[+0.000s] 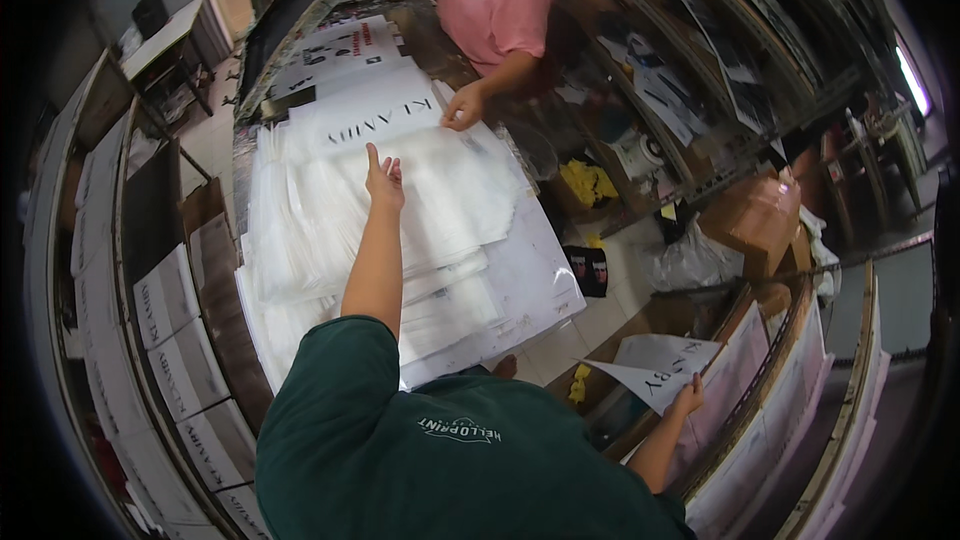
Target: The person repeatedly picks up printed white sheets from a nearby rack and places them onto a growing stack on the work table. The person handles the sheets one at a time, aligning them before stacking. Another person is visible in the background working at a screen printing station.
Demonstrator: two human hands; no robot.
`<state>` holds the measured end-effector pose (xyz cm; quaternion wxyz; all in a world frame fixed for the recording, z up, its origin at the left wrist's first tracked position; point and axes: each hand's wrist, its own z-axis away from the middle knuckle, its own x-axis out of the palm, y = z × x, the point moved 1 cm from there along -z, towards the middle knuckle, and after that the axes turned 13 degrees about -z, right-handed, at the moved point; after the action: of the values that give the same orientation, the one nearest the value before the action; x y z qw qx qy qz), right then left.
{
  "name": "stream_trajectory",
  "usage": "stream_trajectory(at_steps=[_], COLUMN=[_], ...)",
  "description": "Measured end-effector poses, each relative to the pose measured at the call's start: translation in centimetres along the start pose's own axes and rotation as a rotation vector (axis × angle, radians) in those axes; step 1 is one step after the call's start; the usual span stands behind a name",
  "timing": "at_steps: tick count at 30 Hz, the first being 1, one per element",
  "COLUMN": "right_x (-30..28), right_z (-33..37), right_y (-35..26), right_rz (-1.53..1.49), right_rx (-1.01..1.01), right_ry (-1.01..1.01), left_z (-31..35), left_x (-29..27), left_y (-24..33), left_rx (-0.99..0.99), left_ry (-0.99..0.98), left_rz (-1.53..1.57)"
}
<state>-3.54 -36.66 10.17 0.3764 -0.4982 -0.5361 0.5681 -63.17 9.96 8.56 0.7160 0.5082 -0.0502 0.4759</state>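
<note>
Workshop with slanted racks (853, 380) lower right; lettered white sheets (168, 298) line the left side. Pale table (545, 272) carries a heap of white, thin material (300, 225). Lying at its far end: a white sheet with large black capitals (335, 105), plus a print in red and black (360, 42). Right hand (688, 396) pinches a loose printed sheet (655, 365) by its edge beside the racks, same style of black capitals. Left hand (385, 178) over heap, thumb apart, fingers half-curled, nothing visible in it. Green shirt (340, 400) bears small white logo lettering. Co-worker's hand (463, 108) at the capitals sheet's edge; exact grip unclear.
</note>
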Motion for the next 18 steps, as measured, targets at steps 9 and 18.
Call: stream_trajectory(at_steps=[9, 18], right_x=[0.8, 0.3], right_z=[3.6, 6.4], right_y=[-0.9, 0.7], right_rz=[0.184, 0.312], right_rx=[-0.043, 0.006], right_ry=[-0.044, 0.03], left_z=[9.2, 26.8], left_x=[2.1, 7.7], left_y=[-7.3, -14.3], left_rx=[-0.058, -0.325], left_ry=[-0.258, -0.629], left_rz=[-0.282, -0.444])
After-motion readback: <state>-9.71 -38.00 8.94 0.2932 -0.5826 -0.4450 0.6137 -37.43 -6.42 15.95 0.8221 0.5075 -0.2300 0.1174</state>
